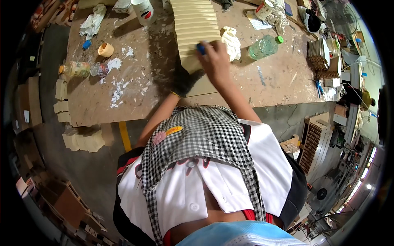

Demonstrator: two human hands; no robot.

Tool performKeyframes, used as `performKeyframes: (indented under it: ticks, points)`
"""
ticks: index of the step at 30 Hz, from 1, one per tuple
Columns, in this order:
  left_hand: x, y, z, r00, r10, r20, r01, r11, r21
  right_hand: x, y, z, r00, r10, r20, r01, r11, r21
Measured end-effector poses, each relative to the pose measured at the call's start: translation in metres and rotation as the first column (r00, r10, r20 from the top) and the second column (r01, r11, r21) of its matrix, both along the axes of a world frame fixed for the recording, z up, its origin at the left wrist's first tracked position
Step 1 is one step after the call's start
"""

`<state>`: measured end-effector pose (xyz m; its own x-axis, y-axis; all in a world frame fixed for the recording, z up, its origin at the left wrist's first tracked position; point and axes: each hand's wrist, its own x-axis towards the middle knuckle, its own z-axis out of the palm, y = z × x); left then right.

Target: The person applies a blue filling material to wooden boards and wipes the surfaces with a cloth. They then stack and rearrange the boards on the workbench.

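- A person's right hand point(215, 61) grips a small blue object point(200, 49) over overlapping cream boards point(195, 25) on a paint-spattered table point(143, 96).
- The black-gloved left hand point(187, 82) touches the boards' near end; its grasp cannot be told.
- Right of the boards: a crumpled white cloth point(232, 44).

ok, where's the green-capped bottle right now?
In the head view, the green-capped bottle is on the worktable, to the right of the right hand, with the crumpled pale cloth its nearest neighbour on the left.
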<state>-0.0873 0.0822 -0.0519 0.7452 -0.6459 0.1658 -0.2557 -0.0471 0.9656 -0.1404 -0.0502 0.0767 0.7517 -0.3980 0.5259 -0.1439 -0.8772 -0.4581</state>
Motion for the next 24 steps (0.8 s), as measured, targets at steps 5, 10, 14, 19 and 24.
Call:
performKeyframes:
  ticks: [5, 10, 14, 19, 24]
  points:
    - [0.000, 0.008, 0.002, 0.998, 0.027, 0.053, -0.031, 0.998, 0.059, 0.035, 0.033, 0.001, 0.941, 0.337, -0.034, -0.337, 0.941, 0.006]
    - [0.006, 0.002, 0.000, 0.994, -0.089, 0.064, 0.084, 0.993, 0.078, 0.002, -0.004, 0.010, 0.888, 0.443, -0.125, -0.439, 0.896, 0.061]
    - [0.003, 0.003, -0.001, 0.991, -0.119, 0.053, 0.113, 0.987, 0.110, -0.050, -0.068, 0.016, 0.975, 0.162, -0.151, -0.153, 0.986, 0.066]
    - [0.002, 0.004, 0.000, 0.991, -0.113, 0.066, 0.104, 0.986, 0.133, -0.051, -0.082, 0.012, 0.995, 0.011, -0.096, -0.014, 1.000, -0.027]
    - [0.002, 0.004, 0.000, 0.988, -0.073, 0.138, 0.056, 0.991, 0.125, -0.010, -0.038, 0.009, 0.975, 0.211, -0.075, -0.210, 0.978, 0.019]
